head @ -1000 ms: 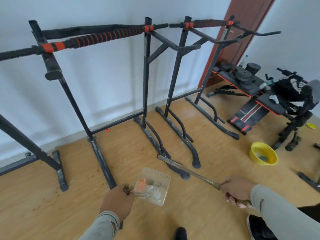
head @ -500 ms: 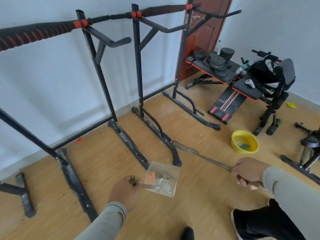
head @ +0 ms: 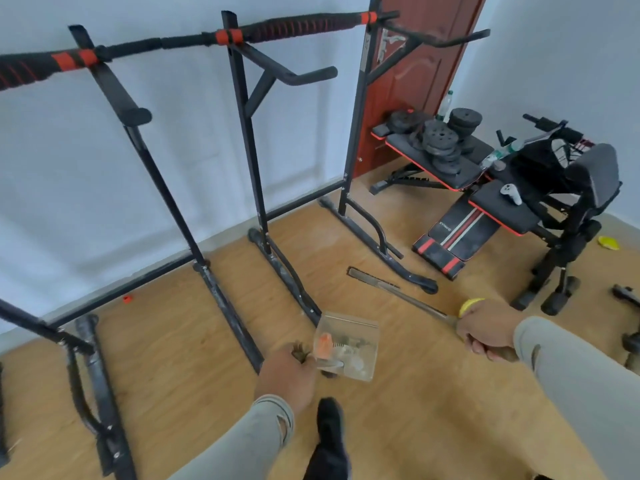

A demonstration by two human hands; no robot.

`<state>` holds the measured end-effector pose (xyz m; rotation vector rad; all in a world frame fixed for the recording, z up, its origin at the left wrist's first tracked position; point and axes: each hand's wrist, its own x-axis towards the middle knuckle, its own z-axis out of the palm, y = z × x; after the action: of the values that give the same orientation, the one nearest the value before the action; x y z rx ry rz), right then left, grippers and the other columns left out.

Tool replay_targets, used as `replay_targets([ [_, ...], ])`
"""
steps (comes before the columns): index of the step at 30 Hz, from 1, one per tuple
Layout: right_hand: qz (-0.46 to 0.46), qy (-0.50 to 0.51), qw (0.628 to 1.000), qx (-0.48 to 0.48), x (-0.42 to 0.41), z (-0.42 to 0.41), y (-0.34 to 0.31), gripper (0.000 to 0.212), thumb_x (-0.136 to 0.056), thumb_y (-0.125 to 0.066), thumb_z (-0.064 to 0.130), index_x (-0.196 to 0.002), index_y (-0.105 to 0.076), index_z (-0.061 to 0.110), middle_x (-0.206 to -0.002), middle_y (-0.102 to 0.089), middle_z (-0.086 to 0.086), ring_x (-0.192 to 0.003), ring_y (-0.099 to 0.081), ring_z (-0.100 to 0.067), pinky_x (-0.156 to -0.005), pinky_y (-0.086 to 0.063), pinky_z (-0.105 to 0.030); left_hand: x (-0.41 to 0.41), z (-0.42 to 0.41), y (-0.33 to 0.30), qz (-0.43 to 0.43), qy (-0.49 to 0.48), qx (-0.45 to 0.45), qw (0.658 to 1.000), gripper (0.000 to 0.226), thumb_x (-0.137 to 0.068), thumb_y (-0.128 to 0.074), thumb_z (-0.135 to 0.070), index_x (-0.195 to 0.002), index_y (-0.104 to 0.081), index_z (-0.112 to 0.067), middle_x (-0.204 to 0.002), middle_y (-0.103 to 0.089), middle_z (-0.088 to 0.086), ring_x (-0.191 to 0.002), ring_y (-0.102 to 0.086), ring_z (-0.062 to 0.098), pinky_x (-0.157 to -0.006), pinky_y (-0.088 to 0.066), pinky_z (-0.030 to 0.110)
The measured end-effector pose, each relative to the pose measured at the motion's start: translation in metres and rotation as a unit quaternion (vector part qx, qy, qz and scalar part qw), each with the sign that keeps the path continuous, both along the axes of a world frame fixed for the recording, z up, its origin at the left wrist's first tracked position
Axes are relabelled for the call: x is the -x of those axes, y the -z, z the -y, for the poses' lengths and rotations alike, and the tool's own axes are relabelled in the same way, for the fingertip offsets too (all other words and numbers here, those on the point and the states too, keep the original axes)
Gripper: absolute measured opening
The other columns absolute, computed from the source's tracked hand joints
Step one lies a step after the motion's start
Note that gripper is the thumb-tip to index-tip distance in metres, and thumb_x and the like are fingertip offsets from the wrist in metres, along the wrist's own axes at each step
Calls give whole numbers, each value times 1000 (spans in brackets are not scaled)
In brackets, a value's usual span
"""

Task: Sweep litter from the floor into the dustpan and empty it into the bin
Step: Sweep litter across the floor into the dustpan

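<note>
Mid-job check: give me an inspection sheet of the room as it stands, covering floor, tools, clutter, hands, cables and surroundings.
Surface: wooden floor, one small red bit lying near the wall.
Job's things: clear dustpan holding an orange piece and grey litter; long-handled broom stretched out to the right of it. Only a yellow rim shows behind the right hand; what it is cannot be told.
Clutter: weight plates and a white controller on the bench.
Hands: left hand grips the dustpan's handle; right hand grips the broom's handle.
Cables: nothing seen.
Surroundings: black pull-up racks, white wall, red-brown door.
</note>
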<state>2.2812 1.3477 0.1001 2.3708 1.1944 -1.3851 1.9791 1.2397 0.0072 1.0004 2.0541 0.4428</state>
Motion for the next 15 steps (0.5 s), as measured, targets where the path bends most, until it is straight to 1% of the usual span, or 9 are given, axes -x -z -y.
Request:
replay_targets([
  [3,4,-24,1000,11,-11,-62,13,14,-99,-51,12,-86,-54,6,-57,-53,-11,-39,-42,-17,-45,-34,-22,-24,-60,14,7,3,-4,1000,13,-96,-58,-39,-95,-64,-28,-81,-68,-8,-75,-66,15,-70,-56,32],
  [5,15,-60,998,8,-19,-103,20,11,-99,-51,9,-92,-59,5,-66,-56,-13,-46,-46,-18,-47,-38,-25,-36,-102,22,23,5,2,1000,14,-95,-57,-37,-98,-65,-27,-82,-69,-7,-75,-67,15,-74,-60,35],
  [7,28,-95,995,10,-25,-138,25,15,-99,-51,10,-98,-64,2,-68,-58,-14,-52,-48,-22,-49,-41,-26,-48,-137,26,25,7,6,1000,12,-95,-56,-36,-98,-63,-27,-82,-66,-8,-75,-64,15,-75,-58,34],
  [9,26,-92,995,23,-34,-170,29,25,-96,-52,10,-108,-68,-4,-67,-60,-16,-60,-49,-29,-52,-42,-29,-57,-169,20,13,13,0,1000,10,-96,-56,-37,-96,-61,-29,-82,-65,-10,-76,-63,15,-74,-57,33],
  [10,29,-94,995,24,-38,-184,32,28,-94,-53,11,-113,-68,-4,-67,-61,-16,-63,-49,-30,-52,-42,-30,-61,-184,19,9,12,1,1000,9,-96,-56,-38,-97,-59,-30,-83,-64,-11,-77,-63,14,-71,-56,31],
  [12,29,-88,996,18,-43,-210,34,28,-92,-53,11,-114,-68,2,-67,-62,-16,-64,-49,-30,-50,-42,-28,-66,-211,16,15,3,-1,1000,11,-96,-56,-37,-102,-61,-29,-83,-63,-11,-75,-61,13,-63,-50,27],
  [14,22,-81,996,10,-44,-236,31,23,-92,-53,11,-110,-67,9,-69,-63,-15,-58,-49,-26,-48,-41,-25,-70,-236,15,16,-7,3,1000,14,-96,-57,-36,-102,-63,-24,-83,-62,-10,-76,-61,14,-67,-52,29],
  [15,17,-81,997,7,-43,-250,29,20,-93,-53,11,-108,-66,11,-69,-62,-14,-53,-48,-22,-47,-40,-24,-72,-247,15,16,-14,3,1000,12,-96,-58,-36,-101,-62,-26,-84,-63,-10,-78,-61,15,-70,-52,30],
])
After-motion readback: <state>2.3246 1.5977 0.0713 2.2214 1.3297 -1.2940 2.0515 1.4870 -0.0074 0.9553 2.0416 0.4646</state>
